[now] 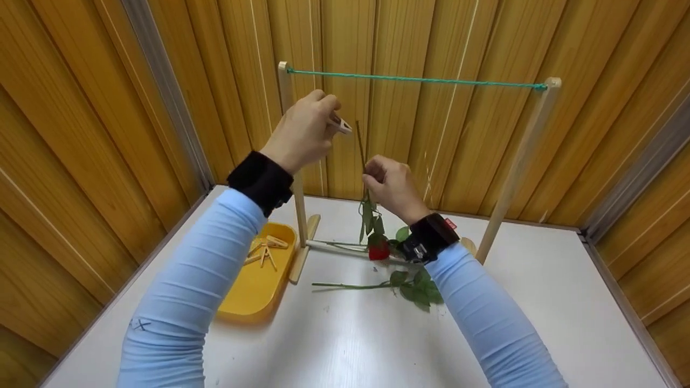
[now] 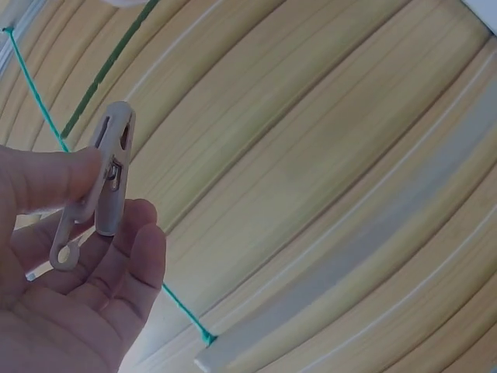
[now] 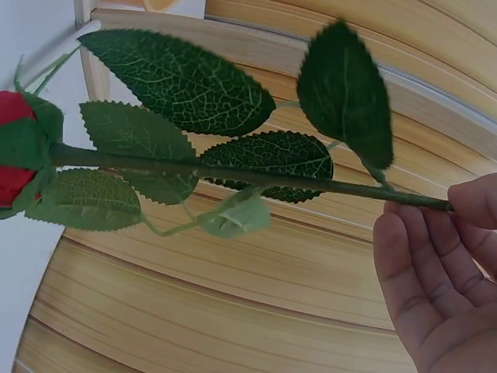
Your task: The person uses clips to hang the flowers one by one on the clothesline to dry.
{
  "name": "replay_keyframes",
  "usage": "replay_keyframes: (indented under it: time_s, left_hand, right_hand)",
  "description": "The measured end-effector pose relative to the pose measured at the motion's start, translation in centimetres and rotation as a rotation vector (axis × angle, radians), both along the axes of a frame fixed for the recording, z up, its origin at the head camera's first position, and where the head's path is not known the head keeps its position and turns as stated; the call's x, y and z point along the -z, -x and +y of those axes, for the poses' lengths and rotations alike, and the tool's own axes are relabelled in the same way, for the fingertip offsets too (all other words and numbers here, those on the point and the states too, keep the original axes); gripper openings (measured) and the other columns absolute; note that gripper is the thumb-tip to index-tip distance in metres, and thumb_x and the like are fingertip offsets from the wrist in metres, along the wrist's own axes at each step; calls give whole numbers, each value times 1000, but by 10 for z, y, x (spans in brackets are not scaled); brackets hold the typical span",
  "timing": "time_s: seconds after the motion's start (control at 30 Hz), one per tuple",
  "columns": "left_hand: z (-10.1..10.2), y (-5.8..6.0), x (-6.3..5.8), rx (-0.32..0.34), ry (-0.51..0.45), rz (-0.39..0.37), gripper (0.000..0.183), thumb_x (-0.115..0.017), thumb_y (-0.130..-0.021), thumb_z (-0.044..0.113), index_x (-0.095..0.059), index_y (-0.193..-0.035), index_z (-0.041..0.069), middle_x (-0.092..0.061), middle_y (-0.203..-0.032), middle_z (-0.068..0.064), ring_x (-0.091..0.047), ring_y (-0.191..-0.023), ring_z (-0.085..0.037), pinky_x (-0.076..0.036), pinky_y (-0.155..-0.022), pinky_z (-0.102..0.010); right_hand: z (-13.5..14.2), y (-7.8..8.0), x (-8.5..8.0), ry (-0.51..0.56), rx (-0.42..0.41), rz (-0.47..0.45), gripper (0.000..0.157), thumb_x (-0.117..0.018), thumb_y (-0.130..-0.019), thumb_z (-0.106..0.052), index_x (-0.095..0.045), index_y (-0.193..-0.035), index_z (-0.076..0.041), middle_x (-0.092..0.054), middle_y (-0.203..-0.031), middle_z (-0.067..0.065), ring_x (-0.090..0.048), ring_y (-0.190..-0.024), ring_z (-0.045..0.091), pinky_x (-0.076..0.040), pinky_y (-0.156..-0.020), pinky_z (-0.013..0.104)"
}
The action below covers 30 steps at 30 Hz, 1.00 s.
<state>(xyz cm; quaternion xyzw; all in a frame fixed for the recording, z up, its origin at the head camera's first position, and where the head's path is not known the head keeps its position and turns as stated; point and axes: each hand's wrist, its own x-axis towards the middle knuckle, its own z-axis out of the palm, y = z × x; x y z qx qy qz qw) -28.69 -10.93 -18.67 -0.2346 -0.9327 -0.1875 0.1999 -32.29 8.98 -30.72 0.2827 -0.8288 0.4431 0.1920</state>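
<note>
Between thumb and fingers, my left hand (image 1: 306, 131) pinches a pale clothespin (image 2: 116, 163), its tip pointing toward the rose stem but apart from it. My right hand (image 1: 398, 186) pinches the green stem of an artificial rose (image 3: 256, 178) between thumb and fingers. This rose hangs upside down, its red bloom (image 1: 379, 250) low near the table and the stem end pointing up. Above both hands a green cord (image 1: 415, 79) runs taut between two wooden posts; neither the clothespin nor the stem touches it in the head view.
A yellow tray (image 1: 250, 296) with several clothespins (image 1: 265, 251) stands left of the wooden stand's left foot (image 1: 304, 250). On the white table lies another stem (image 1: 353, 286) with green leaves, its far end hidden by the right arm. Wood-patterned walls (image 1: 345, 32) enclose the table.
</note>
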Motion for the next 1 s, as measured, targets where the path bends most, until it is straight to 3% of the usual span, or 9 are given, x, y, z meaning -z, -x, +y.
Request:
replay_keyframes:
  time_s: [0.13,0.4,0.63,1.0]
  left_hand:
    - [-1,9,-14,-29,37,-1,28,-61,-99,-2,-60,-127,-5,-59,-121,-18,-63,-111,-30,-54,-94,-37]
    - [-7,22,-38,-87,109,34,18,-59,-97,-6,-63,-114,-4,-60,-115,-17,-60,-104,-30,-52,-90,-41]
    - [-15,27,-56,-147,120,51,26,-58,-97,-7,-64,-122,-5,-61,-121,-19,-61,-113,-35,-53,-96,-43]
    - [-18,36,-82,-225,109,86,27,-62,-99,-2,-64,-126,-4,-60,-126,-20,-60,-119,-36,-50,-102,-44]
  right_hand:
    - [-5,11,-3,2,1,23,4,-68,-91,3,-67,-88,4,-70,-82,16,-63,-74,26,-49,-68,26]
    - [-15,25,-15,11,9,-59,2,-67,-94,3,-68,-92,3,-69,-88,16,-63,-78,24,-50,-70,25]
    - [-30,30,-28,5,25,-81,9,-65,-97,1,-65,-91,-7,-69,-92,15,-62,-82,23,-52,-73,28]
    - [-44,40,-46,-5,10,-52,9,-61,-100,0,-67,-104,5,-69,-98,18,-64,-86,27,-54,-77,33]
